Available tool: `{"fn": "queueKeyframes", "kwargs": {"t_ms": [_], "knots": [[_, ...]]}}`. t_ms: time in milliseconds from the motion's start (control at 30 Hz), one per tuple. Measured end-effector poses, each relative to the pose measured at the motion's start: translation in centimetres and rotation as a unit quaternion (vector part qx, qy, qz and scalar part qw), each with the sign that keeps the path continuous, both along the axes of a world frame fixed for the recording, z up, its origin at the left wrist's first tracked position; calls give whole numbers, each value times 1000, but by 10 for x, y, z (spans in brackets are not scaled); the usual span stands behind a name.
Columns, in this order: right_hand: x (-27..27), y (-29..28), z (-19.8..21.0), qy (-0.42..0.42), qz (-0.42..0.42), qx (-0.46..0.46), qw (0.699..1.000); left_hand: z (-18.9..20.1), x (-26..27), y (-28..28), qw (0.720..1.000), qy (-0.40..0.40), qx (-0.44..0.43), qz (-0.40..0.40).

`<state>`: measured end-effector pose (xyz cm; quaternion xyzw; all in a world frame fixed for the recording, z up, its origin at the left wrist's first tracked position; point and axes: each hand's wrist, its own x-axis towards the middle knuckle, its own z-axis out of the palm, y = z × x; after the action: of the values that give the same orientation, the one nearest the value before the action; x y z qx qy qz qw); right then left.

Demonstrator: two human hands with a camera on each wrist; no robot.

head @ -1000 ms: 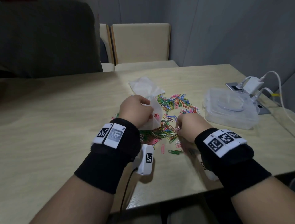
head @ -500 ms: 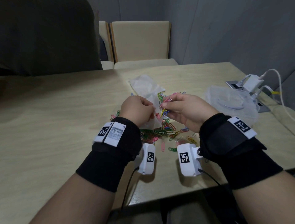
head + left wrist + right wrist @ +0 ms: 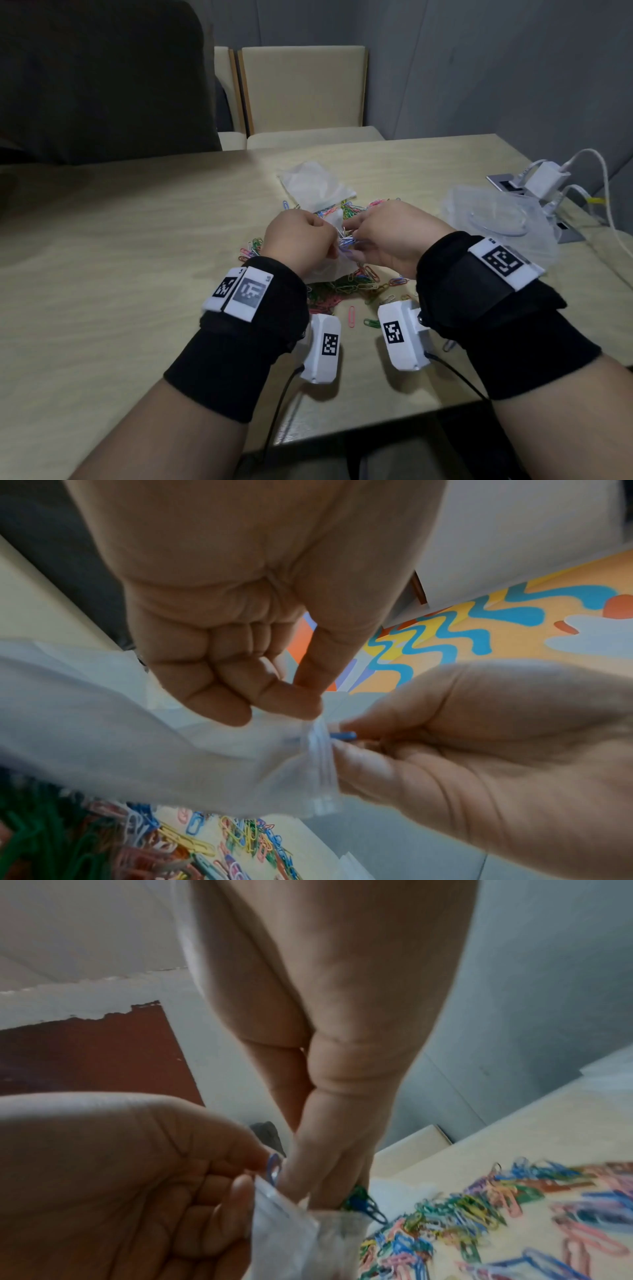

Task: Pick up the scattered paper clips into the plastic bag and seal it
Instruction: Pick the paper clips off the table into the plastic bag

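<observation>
Paper clips [image 3: 346, 286] multicoloured; plastic bag [image 3: 327, 267] translucent white; table [image 3: 102, 274] pale wood grain.

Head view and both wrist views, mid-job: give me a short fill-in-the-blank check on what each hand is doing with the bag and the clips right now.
1. The left hand pinches the mouth of the ____ between thumb and fingers.
2. The right hand pushes a few ____ into the bag's opening.
3. Most of the clips, the pile, still lie on the ____.
4. The clear lidded container stands to the ____ of the right hand.

Missing words: plastic bag; paper clips; table; right
</observation>
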<state>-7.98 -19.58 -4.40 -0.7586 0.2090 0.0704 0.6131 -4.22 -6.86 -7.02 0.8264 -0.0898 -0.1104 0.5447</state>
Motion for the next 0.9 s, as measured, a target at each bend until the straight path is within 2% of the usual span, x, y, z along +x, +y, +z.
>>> {"fn": "queueKeyframes", "kwargs": {"t_ms": [167,300,400,533,633,700,800,900], "knots": [[0,6,7,0,54,-120,991,0,1,-1,1000,-2,-4,12],[2,9,4,-12,47,-164,985,0,2,0,1000,-17,-5,21],[4,7,0,-40,69,-285,955,-2,4,1,999,-27,1,21],[4,-4,-1,-60,16,-342,937,-3,11,9,999,-38,10,21],[3,-13,-13,52,93,-454,884,-2,18,15,998,-46,26,34],[1,-10,-25,105,183,-462,861,-1,20,17,997,-55,32,33],[0,5,-37,104,274,-468,834,-2,22,18,997,-63,33,29],[4,16,-44,105,282,-526,795,-2,22,19,997,-65,27,29]]}}
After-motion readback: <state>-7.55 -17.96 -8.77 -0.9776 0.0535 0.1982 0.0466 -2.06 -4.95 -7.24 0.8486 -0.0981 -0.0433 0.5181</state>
